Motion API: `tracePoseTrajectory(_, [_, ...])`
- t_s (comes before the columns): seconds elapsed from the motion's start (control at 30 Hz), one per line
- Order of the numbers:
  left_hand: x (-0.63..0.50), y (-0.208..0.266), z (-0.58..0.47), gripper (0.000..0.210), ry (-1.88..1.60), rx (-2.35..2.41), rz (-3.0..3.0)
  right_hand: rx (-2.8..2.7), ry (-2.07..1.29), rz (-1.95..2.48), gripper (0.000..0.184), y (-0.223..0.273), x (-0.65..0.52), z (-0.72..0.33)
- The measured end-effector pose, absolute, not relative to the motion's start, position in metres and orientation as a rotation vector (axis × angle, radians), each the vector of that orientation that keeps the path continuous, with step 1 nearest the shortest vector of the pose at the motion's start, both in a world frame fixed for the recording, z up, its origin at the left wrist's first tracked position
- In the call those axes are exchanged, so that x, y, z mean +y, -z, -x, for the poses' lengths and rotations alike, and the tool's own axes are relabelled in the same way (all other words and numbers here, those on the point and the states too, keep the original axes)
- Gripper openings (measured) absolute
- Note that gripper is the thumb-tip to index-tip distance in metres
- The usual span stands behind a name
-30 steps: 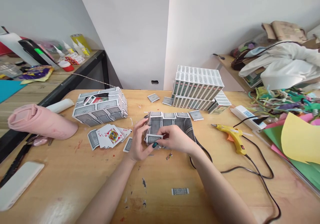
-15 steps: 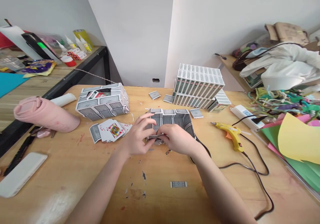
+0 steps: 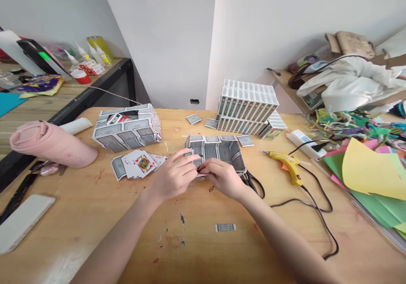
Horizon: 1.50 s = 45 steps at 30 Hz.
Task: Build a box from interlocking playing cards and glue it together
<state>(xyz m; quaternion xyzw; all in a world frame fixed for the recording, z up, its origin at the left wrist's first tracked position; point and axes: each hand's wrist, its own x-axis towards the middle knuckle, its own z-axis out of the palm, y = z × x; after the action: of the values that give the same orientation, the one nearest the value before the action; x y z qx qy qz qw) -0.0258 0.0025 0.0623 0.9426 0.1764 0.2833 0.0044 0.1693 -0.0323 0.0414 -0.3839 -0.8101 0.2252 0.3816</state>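
An open-topped box made of grey-backed playing cards (image 3: 233, 153) lies in front of me. My left hand (image 3: 174, 176) is closed at its near left corner, thumb and forefinger pinched at the rim and the other fingers reaching over the wall. Against the same near rim, my right hand (image 3: 223, 178) pinches with thumb and forefinger, close to the left fingertips. The exact spot between the fingers is partly hidden. Black-handled scissors (image 3: 258, 186) lie by the box's right end. Left of it, a fan of playing cards (image 3: 136, 164) rests on the table.
A finished-looking card box (image 3: 127, 131) stands at back left, beside a pink roll (image 3: 57, 144). Stacked card packs (image 3: 247, 106) stand behind. A yellow glue gun (image 3: 290, 167) with its cord and a power strip (image 3: 306, 144) lie right. A card strip (image 3: 225, 227) lies nearer me.
My left fingers have drawn together and moved closer to the right fingertips at the box's rim. The scissors' handles show more. The whole view has shifted slightly.
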Motion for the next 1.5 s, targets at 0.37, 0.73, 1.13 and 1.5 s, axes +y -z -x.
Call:
tracePoseTrajectory(0.37, [-0.005,-0.053,0.025,0.021,-0.996,0.530,-3.056,-2.032,-0.282,0.918,0.029,-0.016,-0.043,-0.168])
tracePoseTrajectory(0.73, [-0.011,-0.018,0.030,0.012,-1.432,0.399,-3.065,-2.004,-0.039,0.673,0.033,-0.001,-0.041,-0.168])
tracePoseTrajectory(1.13, [-0.007,-0.018,0.020,0.008,-1.528,0.388,-2.893,-1.863,-0.195,0.745,0.023,-0.003,-0.044,-0.159])
tracePoseTrajectory(1.5, [-0.007,-0.010,0.030,0.030,-1.538,0.628,-2.671,-1.829,-0.700,1.209,0.008,-0.039,-0.047,-0.163])
